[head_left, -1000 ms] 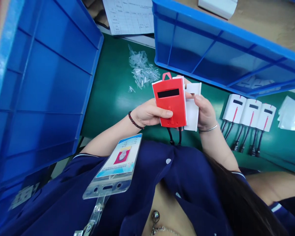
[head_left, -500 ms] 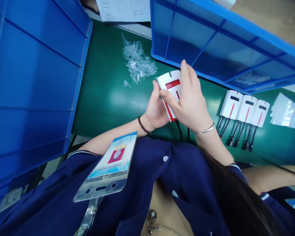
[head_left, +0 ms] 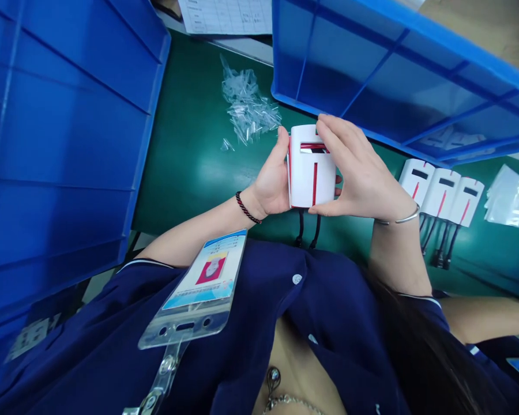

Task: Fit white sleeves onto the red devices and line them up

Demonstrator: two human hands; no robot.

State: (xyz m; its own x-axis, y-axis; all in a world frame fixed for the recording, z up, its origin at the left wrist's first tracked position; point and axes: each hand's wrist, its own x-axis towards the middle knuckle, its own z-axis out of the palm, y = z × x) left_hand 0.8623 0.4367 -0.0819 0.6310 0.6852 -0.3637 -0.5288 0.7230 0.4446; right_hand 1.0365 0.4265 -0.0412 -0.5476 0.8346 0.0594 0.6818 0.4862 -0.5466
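Observation:
A white and red device case [head_left: 303, 178] with two short black cables [head_left: 315, 229] is held up between my hands above the green table. My left hand [head_left: 273, 176] cradles it from the left and below, its fingertips just showing past the right side. My right hand [head_left: 354, 167] grips the white front from the right, fingers at the top edge and thumb at the lower edge. Red shows along the left side, in the front slot and through the window, where something white and dark also appears. Whether the white cover sits fully against the red part, I cannot tell.
Clear plastic pieces [head_left: 251, 109] lie piled beyond my left hand. Three similar finished-looking devices [head_left: 443, 193] and some translucent bags [head_left: 512, 196] rest at the right. Blue crates stand at the left [head_left: 69, 132] and back right [head_left: 372, 69]. Another person's arm [head_left: 493, 320] shows at lower right.
The device has turned more upright and shifted slightly right. My right hand has moved from across its face to its right side. The window, formerly all red, now shows white and dark too.

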